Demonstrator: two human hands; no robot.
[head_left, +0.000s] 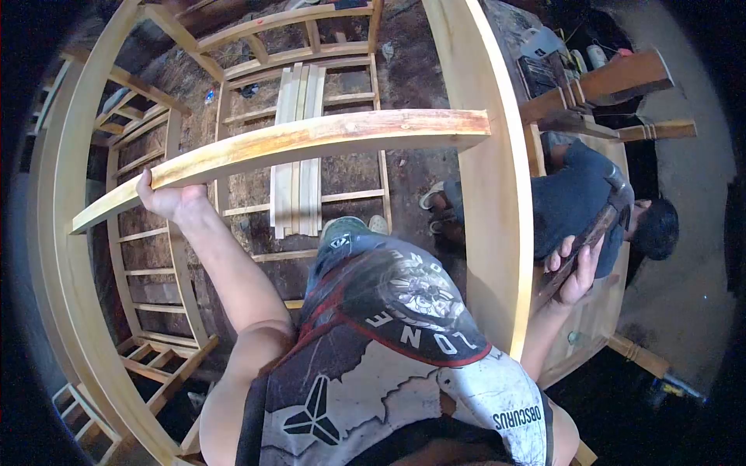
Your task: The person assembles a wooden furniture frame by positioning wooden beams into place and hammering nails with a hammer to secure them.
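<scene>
A pale wooden crosspiece point(311, 138) spans between two long timber rails, its right end against the right rail point(497, 202) and its left end at the left rail point(78, 256). My left hand point(172, 196) is closed around the crosspiece from below, near its left end. On the far side of the right rail, my right hand point(576, 272) grips the wooden handle of a hammer point(594, 229). The hammer's metal head points up and away from me.
A person in a dark shirt point(571, 198) bends close beyond the right rail, near the hammer head. Several pale slats point(297, 155) lie across a ladder-like wooden frame point(381, 171) on the floor. A wooden panel point(579, 342) and turned posts point(622, 81) stand at right.
</scene>
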